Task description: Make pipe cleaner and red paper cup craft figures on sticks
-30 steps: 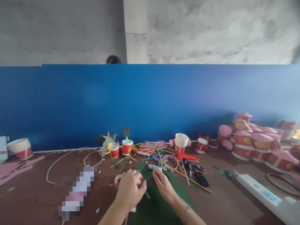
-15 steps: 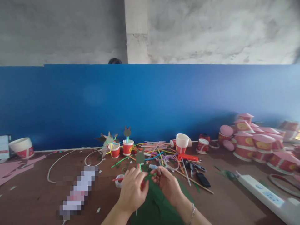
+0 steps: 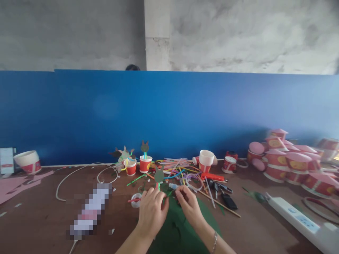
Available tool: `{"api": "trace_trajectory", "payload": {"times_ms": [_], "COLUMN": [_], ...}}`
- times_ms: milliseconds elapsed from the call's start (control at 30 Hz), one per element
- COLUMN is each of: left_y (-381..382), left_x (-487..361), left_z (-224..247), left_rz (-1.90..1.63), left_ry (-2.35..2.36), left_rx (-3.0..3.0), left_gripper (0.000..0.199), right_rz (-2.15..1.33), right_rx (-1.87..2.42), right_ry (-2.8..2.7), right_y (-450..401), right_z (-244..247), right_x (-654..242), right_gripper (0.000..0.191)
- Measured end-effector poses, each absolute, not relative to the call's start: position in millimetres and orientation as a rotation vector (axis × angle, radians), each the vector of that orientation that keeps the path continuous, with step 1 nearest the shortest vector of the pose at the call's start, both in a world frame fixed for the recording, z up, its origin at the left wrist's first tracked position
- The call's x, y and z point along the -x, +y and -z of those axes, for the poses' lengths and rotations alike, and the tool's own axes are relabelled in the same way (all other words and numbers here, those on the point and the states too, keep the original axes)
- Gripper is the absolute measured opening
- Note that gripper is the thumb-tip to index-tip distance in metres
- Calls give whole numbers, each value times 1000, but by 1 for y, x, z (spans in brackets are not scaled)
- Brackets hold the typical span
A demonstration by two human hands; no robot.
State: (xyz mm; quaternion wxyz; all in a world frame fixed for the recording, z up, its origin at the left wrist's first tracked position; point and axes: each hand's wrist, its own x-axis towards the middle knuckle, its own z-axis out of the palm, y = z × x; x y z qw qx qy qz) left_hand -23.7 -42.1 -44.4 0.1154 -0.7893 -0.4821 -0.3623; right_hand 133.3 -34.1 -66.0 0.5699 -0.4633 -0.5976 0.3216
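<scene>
My left hand (image 3: 153, 208) is closed, fingers curled around what seems to be a red paper cup, almost wholly hidden behind it. Just beyond its fingers a grey-green paper animal head (image 3: 159, 175) with two ears stands on coloured straws (image 3: 158, 185). Pinched together, the fingers of my right hand (image 3: 188, 203) meet a thin green paper strip (image 3: 170, 193) that lies between both hands; its far end is unclear. Under my hands spreads a large dark green paper sheet (image 3: 182, 233). A roll of clear tape (image 3: 136, 200) with a red stick across it lies left of my left hand.
Behind are cups with paper animals (image 3: 145, 164), a pile of coloured straws (image 3: 177, 169), white-lined cups (image 3: 206, 162), a red-handled tool (image 3: 212, 177) and keys (image 3: 228, 201). Stacked pink-topped cups (image 3: 286, 158) and a power strip (image 3: 293, 215) stand right. A blue partition (image 3: 169, 116) closes the back.
My right hand has turned slightly, its fingertips now lower and more closely pinched. My left hand stays by the paper head. The whole view has shifted a little.
</scene>
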Motion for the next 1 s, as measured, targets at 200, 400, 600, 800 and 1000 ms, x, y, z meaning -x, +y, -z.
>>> {"api": "trace_trajectory", "payload": {"times_ms": [200,400,600,800,1000], "left_y": [-45,-47,-45,-44,-44], "left_x": [20,16,15,14,13], "left_z": [46,48,53,52,53], "left_rz": [1072,1102,1173,1198,1195], "left_ry": [-1361,-1288,-1161,-1171,-1148], "left_rx": [2330,2359,2311,2292,2276], "left_gripper": [19,18,17,17,18], "right_rz": [-572,-502,-485,-603,-770], "right_rx": [1210,1236,1174,1133,1105], "right_ry": [-1509,-1549,-1577,-1503,-1302], "right_y": [-35,-34,-37,-34,-31], "right_z": [65,60,55,62,67], "right_x": [-133,-135,-137,-136,-133], "right_gripper": [28,26,22,26,30]}}
